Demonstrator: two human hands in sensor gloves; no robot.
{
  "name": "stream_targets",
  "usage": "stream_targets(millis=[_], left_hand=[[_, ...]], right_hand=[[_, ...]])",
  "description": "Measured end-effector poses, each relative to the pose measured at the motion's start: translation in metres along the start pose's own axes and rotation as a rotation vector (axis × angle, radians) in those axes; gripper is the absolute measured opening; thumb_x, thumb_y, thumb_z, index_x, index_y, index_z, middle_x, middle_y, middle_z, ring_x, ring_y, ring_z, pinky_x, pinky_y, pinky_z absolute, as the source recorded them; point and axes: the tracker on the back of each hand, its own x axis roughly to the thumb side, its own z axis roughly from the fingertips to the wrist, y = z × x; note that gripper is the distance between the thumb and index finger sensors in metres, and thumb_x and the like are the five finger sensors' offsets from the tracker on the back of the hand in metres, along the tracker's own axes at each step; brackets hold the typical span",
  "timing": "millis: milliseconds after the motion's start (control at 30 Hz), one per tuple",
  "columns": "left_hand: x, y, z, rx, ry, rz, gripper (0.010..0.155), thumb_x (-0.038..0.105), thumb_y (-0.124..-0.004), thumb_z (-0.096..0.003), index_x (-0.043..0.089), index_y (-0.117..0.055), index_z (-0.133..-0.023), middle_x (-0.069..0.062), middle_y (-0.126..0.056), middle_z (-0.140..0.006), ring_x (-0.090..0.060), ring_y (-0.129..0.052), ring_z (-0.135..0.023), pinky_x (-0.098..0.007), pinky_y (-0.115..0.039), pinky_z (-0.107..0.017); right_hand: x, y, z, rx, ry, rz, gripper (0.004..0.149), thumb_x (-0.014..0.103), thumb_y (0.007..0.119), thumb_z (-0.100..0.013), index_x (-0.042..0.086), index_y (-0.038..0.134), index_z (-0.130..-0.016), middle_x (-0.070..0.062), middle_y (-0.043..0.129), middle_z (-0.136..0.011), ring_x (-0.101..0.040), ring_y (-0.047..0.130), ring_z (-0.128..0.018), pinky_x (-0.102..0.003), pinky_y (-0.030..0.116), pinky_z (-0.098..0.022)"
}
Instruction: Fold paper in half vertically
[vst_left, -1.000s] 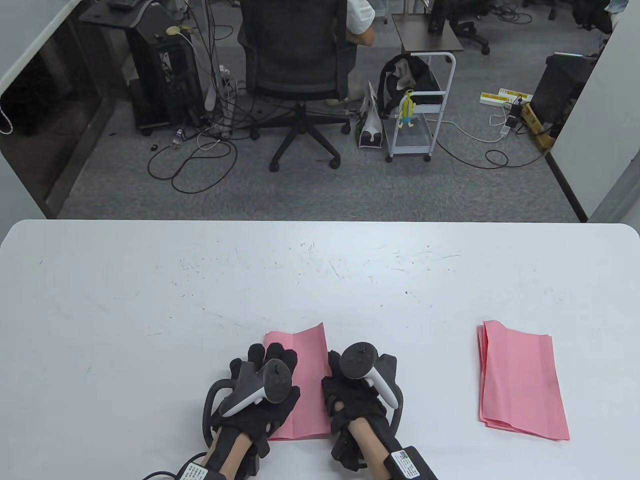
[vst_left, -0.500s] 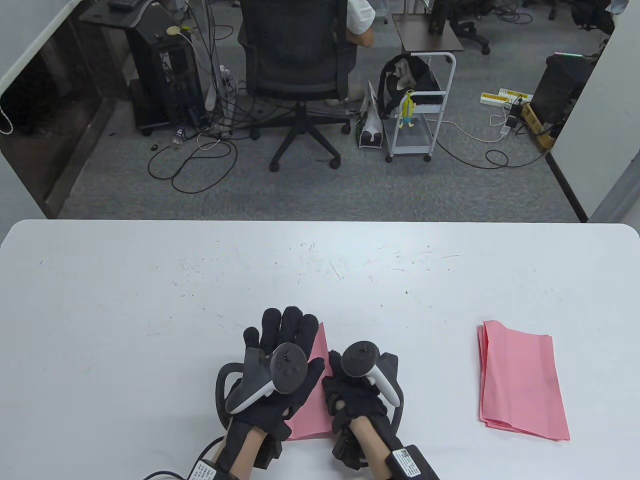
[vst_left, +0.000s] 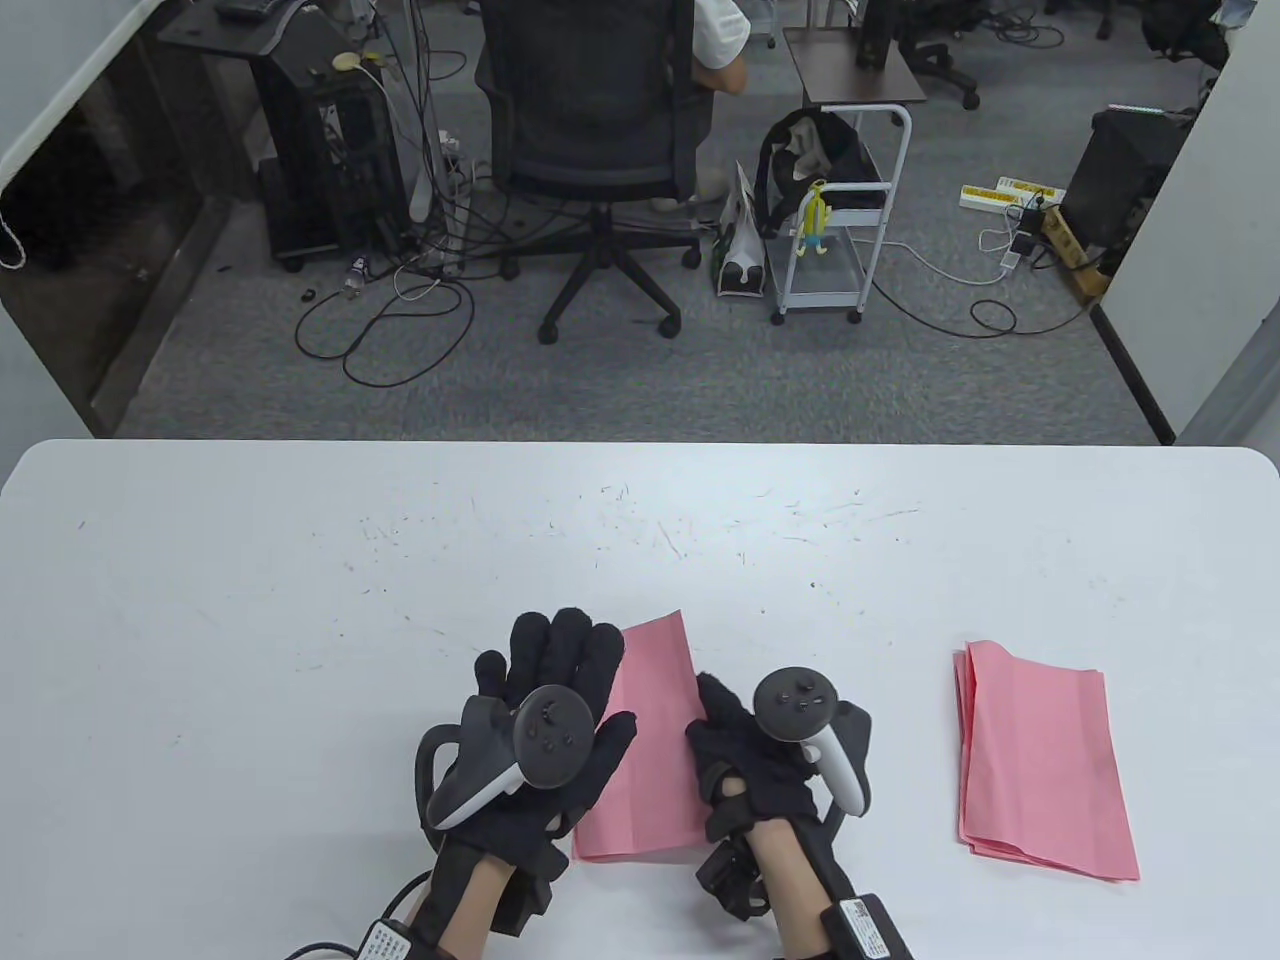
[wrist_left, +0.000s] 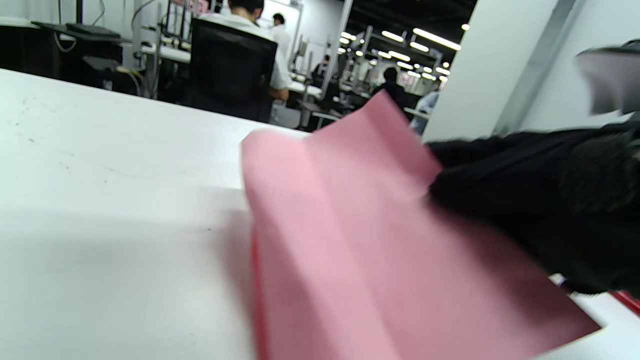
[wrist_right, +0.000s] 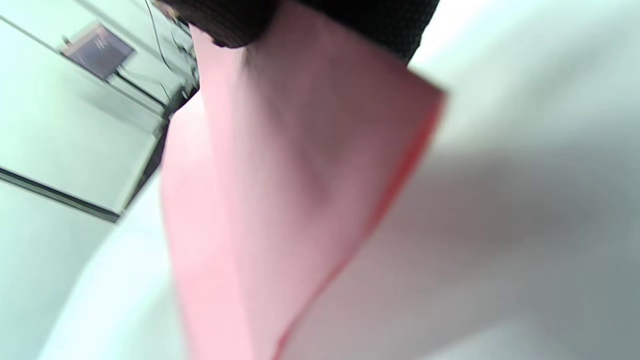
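Paper (vst_left: 645, 750), pink and already a narrow doubled strip, lies near the table's (vst_left: 200, 620) near edge, about midway along it, between the two hands. Its right long edge is pinched by the right hand (vst_left: 760, 760); the right wrist view shows dark fingertips (wrist_right: 350, 20) clamping the top of the sheet, with that side lifted off the table. The left hand (vst_left: 545, 740) hovers over the strip's left side with fingers spread flat, gripping nothing; whether the palm touches the sheet cannot be told. In the left wrist view the paper shows a lengthwise crease and two layers along its left edge. Judging by this, the vertical fold looks made, and what remains is probably a final press along the crease and setting the piece aside. Nearer the right edge of the table lies a stack (vst_left: 1040, 760) of similar folded pink sheets, well apart from the hands.
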Motion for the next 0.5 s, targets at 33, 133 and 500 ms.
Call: stream_targets(millis=[33,133,500], left_hand=[[0.0,0.0,0.0,0.001,-0.001,0.0,0.078,0.066,-0.043,-0.0547,0.04,-0.002,-0.116,0.005,0.004,-0.126,-0.035,0.003,-0.116,-0.066,-0.014,-0.082],[0.0,0.0,0.0,0.005,-0.007,0.004,0.078,0.066,-0.043,-0.0547,0.04,-0.002,-0.116,0.005,0.004,-0.126,-0.035,0.003,-0.116,-0.066,-0.015,-0.082],[0.004,-0.005,-0.001,-0.01,-0.011,-0.019,0.078,0.066,-0.043,-0.0547,0.04,-0.002,-0.116,0.005,0.004,-0.126,-0.035,0.003,-0.116,-0.066,-0.015,-0.083]], right_hand=[[0.002,-0.013,0.007,-0.024,-0.021,-0.007,0.054,0.03,0.077,-0.05,0.027,0.059,-0.1,0.005,0.088,-0.084,-0.008,0.101,-0.054,-0.033,0.086,-0.042],[0.003,-0.055,0.027,-0.124,-0.039,0.023,0.054,0.029,0.078,-0.049,0.027,0.06,-0.1,0.005,0.088,-0.084,-0.009,0.101,-0.054,-0.033,0.086,-0.043],[-0.081,-0.188,0.079,-0.365,0.209,-0.023,0.054,0.029,0.077,-0.05,0.026,0.059,-0.101,0.004,0.088,-0.085,-0.01,0.1,-0.056,-0.035,0.085,-0.044]])
